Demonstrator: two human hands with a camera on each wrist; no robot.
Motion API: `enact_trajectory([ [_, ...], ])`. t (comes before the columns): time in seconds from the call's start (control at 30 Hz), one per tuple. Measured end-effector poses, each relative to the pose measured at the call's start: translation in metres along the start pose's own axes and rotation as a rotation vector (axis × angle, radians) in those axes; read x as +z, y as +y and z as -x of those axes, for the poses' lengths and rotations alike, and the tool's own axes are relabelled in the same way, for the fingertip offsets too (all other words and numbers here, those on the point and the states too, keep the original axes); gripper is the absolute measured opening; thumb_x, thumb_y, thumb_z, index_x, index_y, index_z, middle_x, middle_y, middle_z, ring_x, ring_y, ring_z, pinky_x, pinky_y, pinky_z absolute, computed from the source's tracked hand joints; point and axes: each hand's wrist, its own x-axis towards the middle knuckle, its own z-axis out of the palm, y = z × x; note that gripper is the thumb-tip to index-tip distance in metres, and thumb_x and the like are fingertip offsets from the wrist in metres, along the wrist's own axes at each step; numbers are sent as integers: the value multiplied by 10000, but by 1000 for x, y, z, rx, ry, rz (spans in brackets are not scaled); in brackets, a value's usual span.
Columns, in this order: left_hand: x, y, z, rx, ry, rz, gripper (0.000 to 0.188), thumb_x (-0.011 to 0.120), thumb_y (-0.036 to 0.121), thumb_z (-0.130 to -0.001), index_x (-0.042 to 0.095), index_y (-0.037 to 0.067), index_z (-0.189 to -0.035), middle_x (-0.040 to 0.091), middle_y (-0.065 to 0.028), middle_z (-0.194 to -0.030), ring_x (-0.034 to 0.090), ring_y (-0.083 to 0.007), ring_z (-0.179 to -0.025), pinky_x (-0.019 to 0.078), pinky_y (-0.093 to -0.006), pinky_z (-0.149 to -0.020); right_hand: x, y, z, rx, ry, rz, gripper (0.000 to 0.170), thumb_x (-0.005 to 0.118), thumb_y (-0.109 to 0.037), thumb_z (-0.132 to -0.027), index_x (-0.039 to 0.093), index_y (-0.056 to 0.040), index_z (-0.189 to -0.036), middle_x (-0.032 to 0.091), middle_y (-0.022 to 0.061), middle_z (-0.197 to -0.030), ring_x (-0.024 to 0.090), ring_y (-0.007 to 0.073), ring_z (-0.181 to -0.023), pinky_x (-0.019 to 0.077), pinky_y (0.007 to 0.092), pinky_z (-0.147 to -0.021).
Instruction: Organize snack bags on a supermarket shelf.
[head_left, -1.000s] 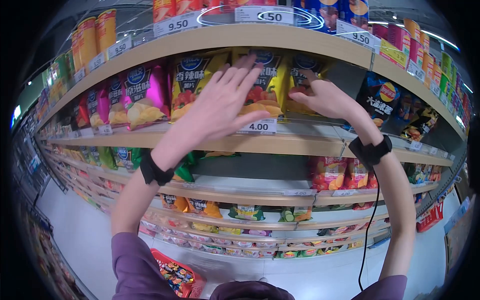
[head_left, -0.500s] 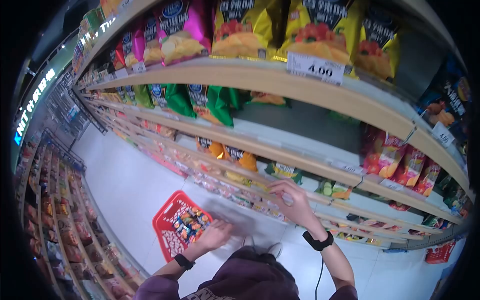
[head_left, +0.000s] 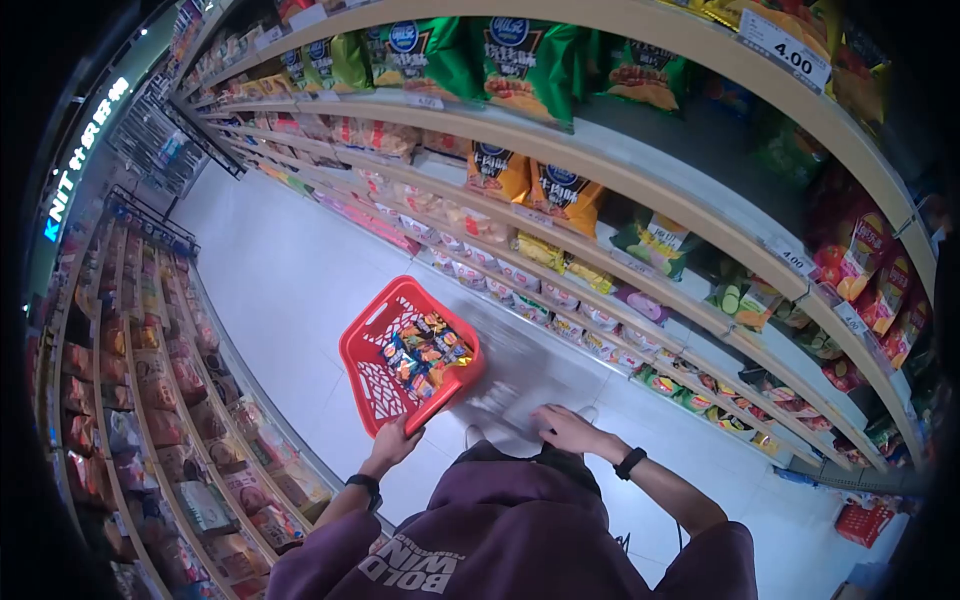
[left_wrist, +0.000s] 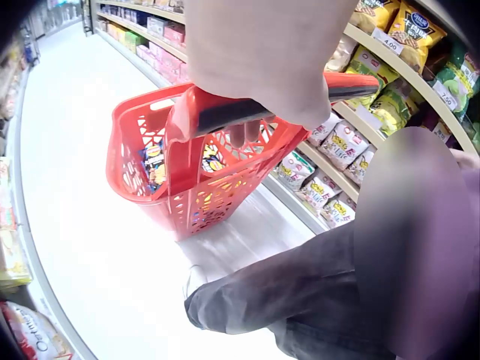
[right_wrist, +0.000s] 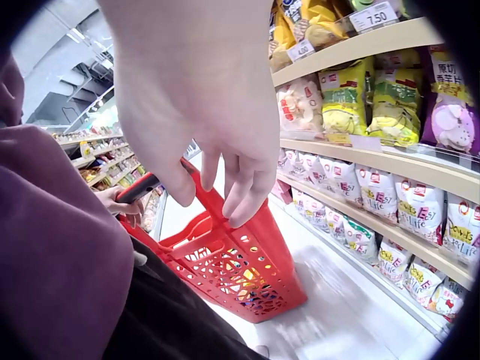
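In the head view, the red basket point(head_left: 375, 385) hangs just left of the middle above the pale floor point(head_left: 285, 265), with colourful snack packs point(head_left: 430, 352) heaped mostly toward its 3 o'clock side. At the basket's 6 o'clock, the left hand point(head_left: 396, 442) grips the handle point(left_wrist: 225, 115), and the left wrist view shows its fingers curled under the black bar. At the basket's 4 o'clock and apart from it, the right hand point(head_left: 578, 432) holds nothing, its fingers loose and bent downward. The person's purple top point(head_left: 530, 520) lies at 5 o'clock from the basket. At 1 o'clock, green chip bags point(head_left: 530, 65) stand on a shelf, and orange bags point(head_left: 565, 195) sit on the one below. A second red basket point(head_left: 863, 523) rests far off at 4 o'clock, and a lit shop sign point(head_left: 85, 160) glows at 10 o'clock.
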Motion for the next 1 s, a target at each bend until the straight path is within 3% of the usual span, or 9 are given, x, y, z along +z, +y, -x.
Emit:
enact_trajectory([
  [0.1,-8,4,-8,79,-96,28,595,590,516,-899,560,-15,-1165,666,-288,-857,662,-447,-851,524,-514,-784,26,-25,-39,-40,135,106,520,593,-178,-915,399,-41,-1379,465,218,-1341,446,381,-1267,375,449,-1076],
  [0.2,-12,-14,-10,184,-108,236,564,441,473,-1013,624,-45,-883,640,-254,-736,658,-411,-735,510,-475,-699,59,-66,-87,-77,297,202,493,589,-226,-929,446,-28,-1358,402,218,-1455,402,406,-1329,344,503,-1099],
  [0.33,-13,-70,-30,264,-260,165,597,399,457,-1035,685,-33,-849,631,-204,-661,656,-351,-670,513,-432,-674,107,-112,-146,-189,525,329,365,581,-250,-948,558,-32,-1239,511,180,-1354,448,336,-1298,303,488,-1119],
  [0.4,-18,-83,-39,226,-299,425,496,469,416,-1011,696,-22,-964,648,-167,-671,648,-274,-624,512,-402,-644,129,-125,-164,-154,571,336,312,577,-241,-953,589,-44,-1195,572,135,-1292,480,298,-1276,283,465,-1136],
  [0.47,-7,-107,-59,277,-203,257,454,511,405,-983,692,-11,-981,648,-158,-675,639,-276,-628,509,-406,-640,145,-135,-170,-179,539,354,212,583,-208,-939,646,-45,-1059,659,87,-1052,559,243,-1117,306,460,-1101],
  [0.53,3,-125,-86,235,-304,206,426,523,389,-969,686,-4,-965,677,-191,-784,668,-334,-764,519,-437,-713,160,-134,-172,-229,474,459,169,595,-192,-921,674,-50,-965,666,72,-967,574,226,-1041,332,453,-1071],
  [0.57,11,-136,-99,207,-357,181,412,529,382,-962,684,0,-957,691,-208,-838,682,-363,-833,524,-452,-749,162,-136,-177,-264,587,488,122,623,-159,-879,678,-61,-830,658,48,-871,581,203,-942,375,429,-1011],
  [0.7,61,-174,-154,68,-361,185,402,557,390,-932,680,11,-982,693,-213,-897,679,-367,-871,530,-455,-779,165,-128,-183,-273,635,465,38,671,-111,-797,656,-84,-775,655,0,-840,605,175,-843,417,389,-930],
  [1.0,200,-213,-264,-273,-435,274,537,519,507,-907,704,39,-1094,688,-240,-1061,663,-370,-1034,515,-439,-904,179,-108,-178,-241,633,486,205,654,-220,-708,730,-166,-891,683,-27,-920,626,158,-870,405,369,-878],
])
